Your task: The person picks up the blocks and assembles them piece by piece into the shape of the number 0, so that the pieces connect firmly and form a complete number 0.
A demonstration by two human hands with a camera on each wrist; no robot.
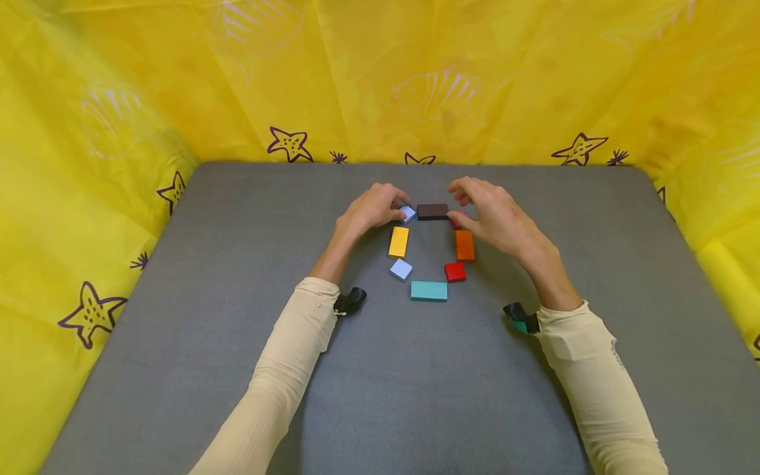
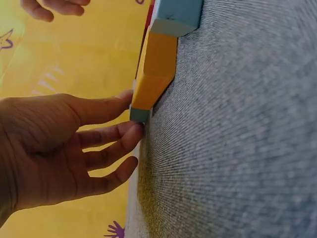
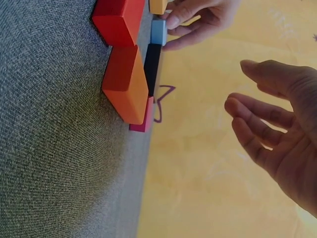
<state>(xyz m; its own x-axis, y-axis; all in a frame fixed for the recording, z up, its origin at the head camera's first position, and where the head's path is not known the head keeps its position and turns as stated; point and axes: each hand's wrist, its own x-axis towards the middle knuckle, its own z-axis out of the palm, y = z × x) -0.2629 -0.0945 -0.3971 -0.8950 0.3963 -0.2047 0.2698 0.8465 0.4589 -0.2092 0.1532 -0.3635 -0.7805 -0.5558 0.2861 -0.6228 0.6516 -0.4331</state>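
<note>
In the head view, my left hand [image 1: 373,208] pinches a small light blue block [image 1: 408,213] between thumb and fingers at the far left corner of a ring of blocks. The left wrist view shows that block [image 2: 139,115] low on the cloth, beyond a yellow block [image 2: 159,62]. My right hand [image 1: 497,216] hovers with its fingers loosely bent and holds nothing. Nearest to it is a small pink block [image 3: 142,119], which the hand partly hides in the head view. A dark brown block [image 1: 433,212] lies between the two hands.
Closer to me, the ring has a yellow block [image 1: 398,242], another light blue block [image 1: 401,269], a teal block [image 1: 429,291], a red block [image 1: 455,272] and an orange block [image 1: 465,245]. A grey cloth-covered table [image 1: 404,382] bears them; yellow patterned fabric [image 1: 356,79] hangs behind and beside it.
</note>
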